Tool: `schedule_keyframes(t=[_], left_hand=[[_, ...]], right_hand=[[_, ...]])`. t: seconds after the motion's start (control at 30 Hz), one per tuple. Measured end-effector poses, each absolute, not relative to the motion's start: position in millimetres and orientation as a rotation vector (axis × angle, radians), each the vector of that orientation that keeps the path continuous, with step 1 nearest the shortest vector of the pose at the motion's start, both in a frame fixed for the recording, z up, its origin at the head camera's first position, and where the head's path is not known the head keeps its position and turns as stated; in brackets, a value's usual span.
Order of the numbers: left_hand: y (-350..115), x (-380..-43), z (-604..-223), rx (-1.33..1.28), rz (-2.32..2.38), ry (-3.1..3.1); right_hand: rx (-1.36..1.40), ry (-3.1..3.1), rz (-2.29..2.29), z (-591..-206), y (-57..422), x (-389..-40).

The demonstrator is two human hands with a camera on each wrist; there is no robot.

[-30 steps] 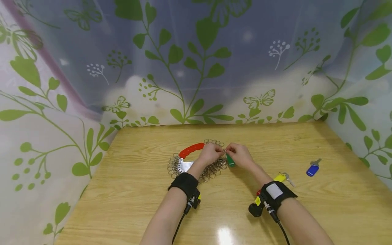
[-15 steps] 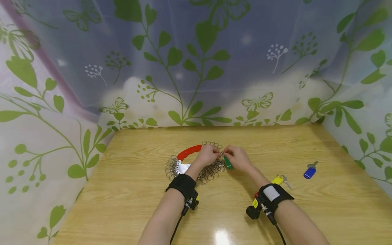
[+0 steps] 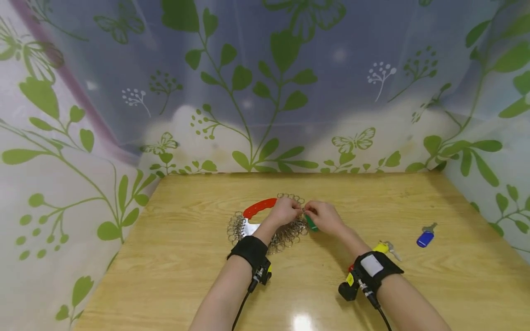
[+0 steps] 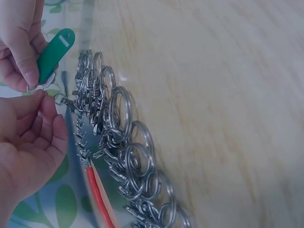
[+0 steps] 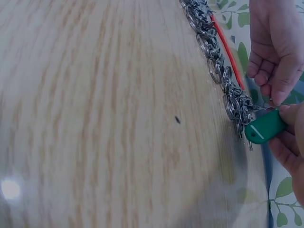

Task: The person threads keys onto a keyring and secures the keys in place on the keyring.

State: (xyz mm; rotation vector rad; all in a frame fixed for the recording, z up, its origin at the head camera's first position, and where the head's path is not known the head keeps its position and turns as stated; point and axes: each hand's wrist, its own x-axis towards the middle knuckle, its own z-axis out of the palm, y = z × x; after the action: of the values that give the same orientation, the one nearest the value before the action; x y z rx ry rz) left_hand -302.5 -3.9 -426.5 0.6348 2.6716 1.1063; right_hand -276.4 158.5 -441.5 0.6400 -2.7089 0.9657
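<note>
A large key holder with a red handle (image 3: 260, 208) and a silver plate (image 3: 250, 228) lies on the table, its edge lined with clips carrying metal split rings (image 3: 283, 240). My left hand (image 3: 285, 211) is over its right side, thumb and forefinger pinching a small metal ring (image 4: 30, 89) by an end clip (image 4: 61, 99). Close beside it, my right hand (image 3: 325, 217) grips a green key tag (image 3: 311, 224) near its ring end. In the right wrist view the green key tag (image 5: 266, 127) is between thumb and fingers. Fingertips partly hide the ring, and no key shows on this tag.
A yellow key tag (image 3: 381, 247) with a key lies beside my right wrist. Farther right is a blue key tag (image 3: 425, 239) with a key. Something red (image 3: 351, 267) is mostly hidden by the right wrist strap. A leaf-patterned curtain (image 3: 265, 92) borders the wooden table (image 3: 186, 285).
The head view has shifted slightly. Both hands stay together at the ring, with only small finger movements; the green key tag has tilted a little.
</note>
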Motion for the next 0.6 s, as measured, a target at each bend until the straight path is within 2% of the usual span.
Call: schedule_keyframes(t=[0.3, 0.6], left_hand=[[-3.8, -302.2, -434.9, 0.726, 1.092, 2.725], [-2.6, -303.9, -431.2, 0.686, 1.116, 2.736]], right_hand=[[0.495, -2.660, 1.113, -444.7, 160.1, -275.1], [0.550, -2.682, 0.991, -440.7, 158.0, -277.3]])
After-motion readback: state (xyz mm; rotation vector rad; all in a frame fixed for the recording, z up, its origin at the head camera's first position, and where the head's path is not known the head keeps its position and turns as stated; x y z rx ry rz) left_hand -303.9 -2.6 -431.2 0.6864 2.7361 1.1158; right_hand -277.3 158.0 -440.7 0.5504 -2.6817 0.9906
